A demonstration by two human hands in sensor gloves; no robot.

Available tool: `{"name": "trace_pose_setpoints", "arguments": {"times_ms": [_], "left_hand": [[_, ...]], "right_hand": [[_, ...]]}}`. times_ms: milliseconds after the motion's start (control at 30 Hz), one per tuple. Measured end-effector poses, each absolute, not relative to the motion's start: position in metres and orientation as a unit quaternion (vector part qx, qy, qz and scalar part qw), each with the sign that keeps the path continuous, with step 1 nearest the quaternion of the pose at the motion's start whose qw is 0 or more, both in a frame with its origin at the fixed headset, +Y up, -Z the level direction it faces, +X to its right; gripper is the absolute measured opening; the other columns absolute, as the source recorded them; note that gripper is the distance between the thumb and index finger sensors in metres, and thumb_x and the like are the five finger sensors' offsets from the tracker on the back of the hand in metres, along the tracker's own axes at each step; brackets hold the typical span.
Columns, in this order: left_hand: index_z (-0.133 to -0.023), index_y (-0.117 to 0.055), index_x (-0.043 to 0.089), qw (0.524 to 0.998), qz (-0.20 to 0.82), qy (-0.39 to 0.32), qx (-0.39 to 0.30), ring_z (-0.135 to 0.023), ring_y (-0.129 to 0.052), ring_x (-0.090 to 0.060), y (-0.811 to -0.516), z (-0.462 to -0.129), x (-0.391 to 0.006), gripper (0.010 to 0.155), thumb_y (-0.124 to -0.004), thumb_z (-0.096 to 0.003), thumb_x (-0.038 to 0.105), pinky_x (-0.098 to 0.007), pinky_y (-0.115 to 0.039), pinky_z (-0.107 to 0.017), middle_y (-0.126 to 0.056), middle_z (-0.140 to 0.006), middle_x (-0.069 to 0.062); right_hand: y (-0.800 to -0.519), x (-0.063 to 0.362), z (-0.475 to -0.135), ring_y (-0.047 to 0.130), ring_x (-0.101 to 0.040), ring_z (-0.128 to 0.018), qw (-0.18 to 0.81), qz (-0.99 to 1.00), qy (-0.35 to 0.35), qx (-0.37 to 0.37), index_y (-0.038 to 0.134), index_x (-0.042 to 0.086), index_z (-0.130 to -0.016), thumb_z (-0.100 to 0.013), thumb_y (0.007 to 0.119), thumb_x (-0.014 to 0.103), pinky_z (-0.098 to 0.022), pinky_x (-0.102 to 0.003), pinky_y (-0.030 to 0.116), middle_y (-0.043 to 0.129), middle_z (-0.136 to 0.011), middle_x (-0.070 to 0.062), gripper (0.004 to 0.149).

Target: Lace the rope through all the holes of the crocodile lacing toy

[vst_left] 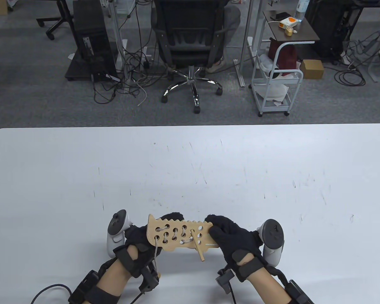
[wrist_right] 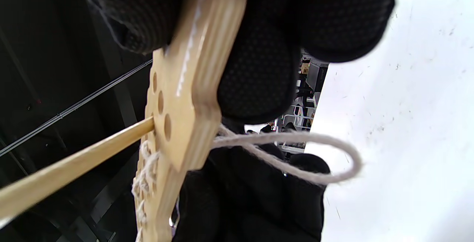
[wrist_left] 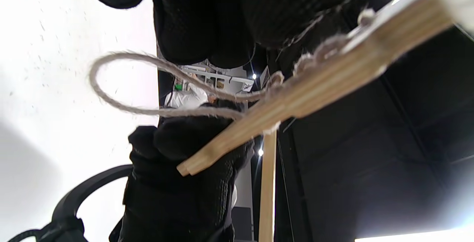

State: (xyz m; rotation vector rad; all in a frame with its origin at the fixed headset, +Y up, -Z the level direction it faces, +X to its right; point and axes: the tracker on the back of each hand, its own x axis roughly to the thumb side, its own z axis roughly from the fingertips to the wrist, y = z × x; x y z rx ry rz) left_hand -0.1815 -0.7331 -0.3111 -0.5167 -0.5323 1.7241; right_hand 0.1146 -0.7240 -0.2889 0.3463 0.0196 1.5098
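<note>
Wooden crocodile board [vst_left: 180,234], lifted near the surface's [vst_left: 190,164] front edge, is gripped at either end by both hands, needle [vst_left: 198,248] poking through a hole; next, drawing the slack rope [wrist_right: 296,153] through.

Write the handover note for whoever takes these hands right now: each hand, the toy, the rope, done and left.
Left hand: grips the toy's left end.
Right hand: grips its right end.
Toy: held off the table, between the hands.
Rope: laced through the left and middle holes; a slack loop hangs on the far side.
Needle: wooden stick poking out of a hole on the near side, untouched.
Done: most holes on the left part.
Left: pull the needle through, take up the loop, lace the open holes at the right end.
</note>
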Motion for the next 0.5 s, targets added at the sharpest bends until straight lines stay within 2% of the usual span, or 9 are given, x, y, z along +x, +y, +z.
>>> {"name": "trace_pose_setpoints", "arguments": {"times_ms": [233, 500], "left_hand": [[-0.103, -0.067, 0.034, 0.598, 0.756, -0.186, -0.189, -0.090, -0.083, -0.027, -0.735, -0.317, -0.198, 0.058, -0.080, -0.0464, 0.035, -0.054, -0.059, -0.074, -0.083, -0.099, 0.002], [-0.106, -0.059, 0.035, 0.607, 0.775, -0.144, -0.104, -0.098, -0.071, -0.030, -0.728, -0.320, -0.222, 0.062, -0.077, -0.0481, 0.044, -0.054, -0.055, -0.076, -0.072, -0.106, 0.000]], "right_hand": [[-0.725, 0.120, -0.292, 0.106, -0.024, -0.045, 0.717, 0.681, 0.002, 0.145, 0.077, 0.013, -0.087, -0.046, 0.081, 0.035, -0.039, -0.045, 0.083, 0.101, -0.067, -0.005, 0.047], [-0.726, 0.130, -0.296, 0.106, -0.024, -0.045, 0.717, 0.687, -0.009, 0.121, 0.077, 0.012, -0.087, -0.046, 0.082, 0.035, -0.039, -0.045, 0.083, 0.101, -0.067, -0.005, 0.047]]}}
